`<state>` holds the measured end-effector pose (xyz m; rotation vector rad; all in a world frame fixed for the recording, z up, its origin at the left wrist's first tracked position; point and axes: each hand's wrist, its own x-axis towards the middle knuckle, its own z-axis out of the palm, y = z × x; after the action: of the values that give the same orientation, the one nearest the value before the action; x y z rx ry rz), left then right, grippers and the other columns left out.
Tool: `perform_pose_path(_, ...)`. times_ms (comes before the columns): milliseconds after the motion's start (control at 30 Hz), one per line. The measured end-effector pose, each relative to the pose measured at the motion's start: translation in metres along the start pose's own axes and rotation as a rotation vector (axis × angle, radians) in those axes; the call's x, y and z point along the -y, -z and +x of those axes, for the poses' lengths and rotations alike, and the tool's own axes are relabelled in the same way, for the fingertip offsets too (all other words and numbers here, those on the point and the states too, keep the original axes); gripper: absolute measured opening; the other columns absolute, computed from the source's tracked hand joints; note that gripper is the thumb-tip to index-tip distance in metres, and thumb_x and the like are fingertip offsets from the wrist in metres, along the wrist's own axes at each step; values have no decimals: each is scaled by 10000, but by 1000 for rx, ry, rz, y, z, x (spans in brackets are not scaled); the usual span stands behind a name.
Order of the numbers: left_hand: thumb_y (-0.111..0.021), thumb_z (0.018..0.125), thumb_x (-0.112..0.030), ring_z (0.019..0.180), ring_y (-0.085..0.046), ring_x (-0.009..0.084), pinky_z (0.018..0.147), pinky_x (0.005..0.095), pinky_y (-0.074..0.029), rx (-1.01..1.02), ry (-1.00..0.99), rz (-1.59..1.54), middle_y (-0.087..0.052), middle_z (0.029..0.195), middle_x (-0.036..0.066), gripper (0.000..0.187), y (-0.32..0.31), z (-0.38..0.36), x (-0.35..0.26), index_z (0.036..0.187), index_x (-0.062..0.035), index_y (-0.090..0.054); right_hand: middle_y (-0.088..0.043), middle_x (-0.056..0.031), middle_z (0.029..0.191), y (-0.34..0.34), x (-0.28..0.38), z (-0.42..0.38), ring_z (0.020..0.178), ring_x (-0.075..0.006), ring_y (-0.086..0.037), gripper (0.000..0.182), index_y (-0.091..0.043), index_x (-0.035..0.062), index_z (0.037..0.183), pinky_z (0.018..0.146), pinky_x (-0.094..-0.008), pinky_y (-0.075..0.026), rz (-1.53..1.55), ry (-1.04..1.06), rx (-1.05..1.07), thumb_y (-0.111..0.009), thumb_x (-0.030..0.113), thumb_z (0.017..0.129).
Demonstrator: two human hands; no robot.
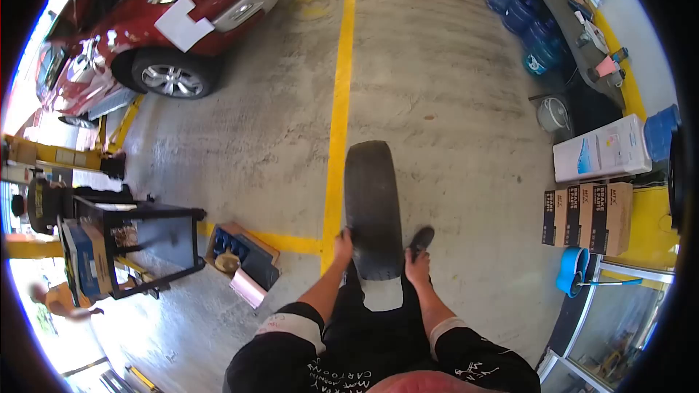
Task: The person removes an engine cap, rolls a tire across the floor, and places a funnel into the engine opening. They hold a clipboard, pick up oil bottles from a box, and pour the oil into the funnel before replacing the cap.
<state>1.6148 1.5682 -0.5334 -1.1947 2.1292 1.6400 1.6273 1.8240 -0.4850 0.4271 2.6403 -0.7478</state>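
A dark tire [373,207] with a worn-looking tread stands upright on the concrete floor in front of my legs. At its left side, near the bottom, is my left hand [344,247], with its fingers partly hidden at the tire's edge. My right hand [417,268] is by the lower right side of the tire, closed around something I cannot make out, close to my dark shoe [421,240]. Whether either hand bears the tire's weight cannot be seen.
A red car [218,11] stands at upper left. A black cart [156,247] and an open box [244,255] are at left, where two people appear. Blue water jugs [517,18], a white box [603,150] and brown boxes [611,218] line the right side.
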Motion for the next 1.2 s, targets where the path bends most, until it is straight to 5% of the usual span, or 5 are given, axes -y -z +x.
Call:
perform_pose_path(100,-445,917,-584,808,-507,209,745,374,-412,-137,129,-77,-586,808,121,638,4,130,-48,976,21,-639,-533,-328,1153,16,59,47,1048,-480,-546,721,-423,-72,1295,908,-510,-454,35,86,88,-527,523,901)
perform_pose_path(300,-291,894,-715,1219,-469,277,973,465,-384,187,139,-292,-498,1374,163,862,26,279,-243,1356,-10,-476,-524,-280,1187,46,166,192,1082,-418,-545,841,-406,-16,1350,915,-491,-442,93,302,144,-577,617,824)
perform_pose_path(567,-219,934,-689,1017,-590,307,971,381,-404,108,262,135,-642,1138,229,868,6,278,-170,1204,34,-617,-459,-270,1247,67,264,356,1124,-441,-507,813,-315,-6,1379,935,-477,-444,36,242,187,-672,459,816)
perform_pose_path(833,-257,966,-625,1138,-576,313,986,343,-406,60,200,-219,-609,1230,214,802,-18,410,-404,1217,56,-598,-594,-273,1080,78,374,522,999,-406,-594,513,-487,-30,1239,849,-440,-482,378,298,-68,-615,341,908)
perform_pose_path(1200,-249,1002,-526,1284,-460,257,1093,346,-297,-55,7,-323,-510,1380,155,695,-36,619,-455,1362,27,-467,-589,-278,1141,67,572,718,1062,-372,-591,619,-505,-43,1250,922,-401,-453,367,114,260,-473,499,953)
